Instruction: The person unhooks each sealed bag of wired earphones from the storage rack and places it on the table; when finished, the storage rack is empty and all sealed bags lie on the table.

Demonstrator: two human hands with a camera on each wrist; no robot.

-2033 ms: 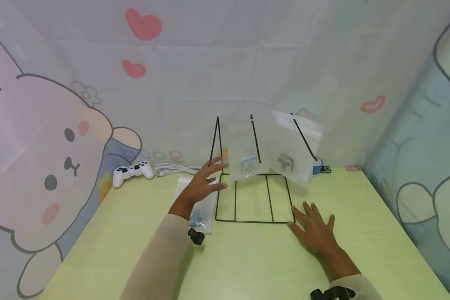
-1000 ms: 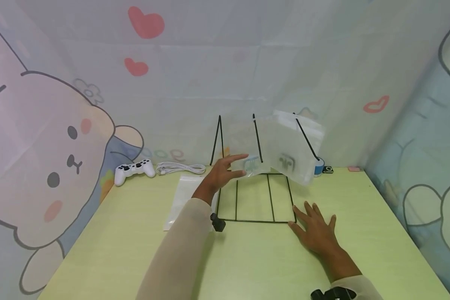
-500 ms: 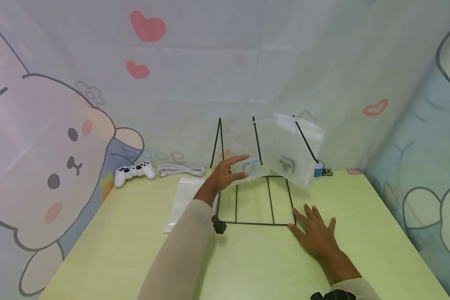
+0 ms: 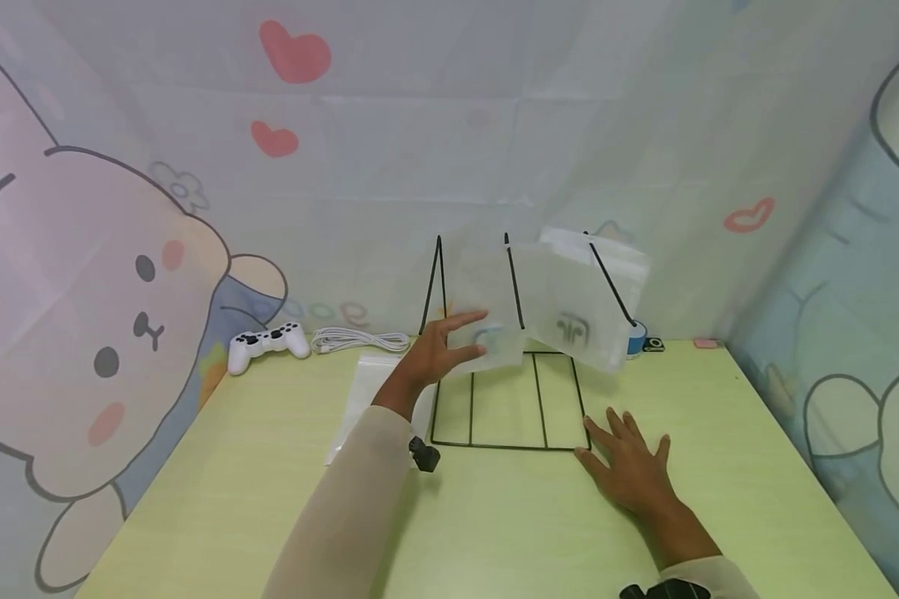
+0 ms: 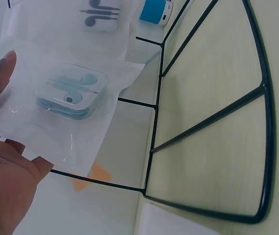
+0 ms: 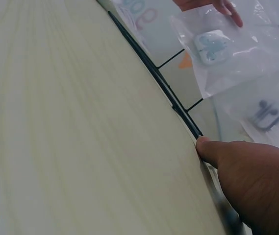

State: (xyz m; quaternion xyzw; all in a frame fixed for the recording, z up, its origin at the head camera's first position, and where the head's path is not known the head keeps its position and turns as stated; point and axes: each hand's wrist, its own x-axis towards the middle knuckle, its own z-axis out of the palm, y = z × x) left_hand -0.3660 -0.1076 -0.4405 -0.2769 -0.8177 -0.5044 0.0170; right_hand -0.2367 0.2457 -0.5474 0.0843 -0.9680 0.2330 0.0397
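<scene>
A black wire rack [image 4: 543, 399] stands on the table, its prongs rising at the back. Two clear zip bags with cased earphones hang on it. My left hand [image 4: 429, 358] holds the left bag of earphones [image 5: 70, 90], index finger and thumb spread around the case; in the left wrist view the bag hides part of the fingers. The right bag of earphones [image 4: 569, 291] hangs untouched beside it. My right hand [image 4: 629, 474] lies with spread fingers at the rack's near right corner. In the right wrist view its thumb [image 6: 210, 147] presses the rack's bar.
A third bag [image 4: 365, 391] lies left of the rack, partly under my left forearm. Farther left are a white game controller [image 4: 270, 343] and a coiled white cable [image 4: 360, 338]. Behind the rack's right side sit a blue-and-white cylinder [image 4: 636, 337], a small black item [image 4: 653, 344] and a pink block [image 4: 706, 342].
My left hand has moved right from the rack's left side to the left bag, then slightly back left, and the bag has shifted left with it. The right hand has stayed put.
</scene>
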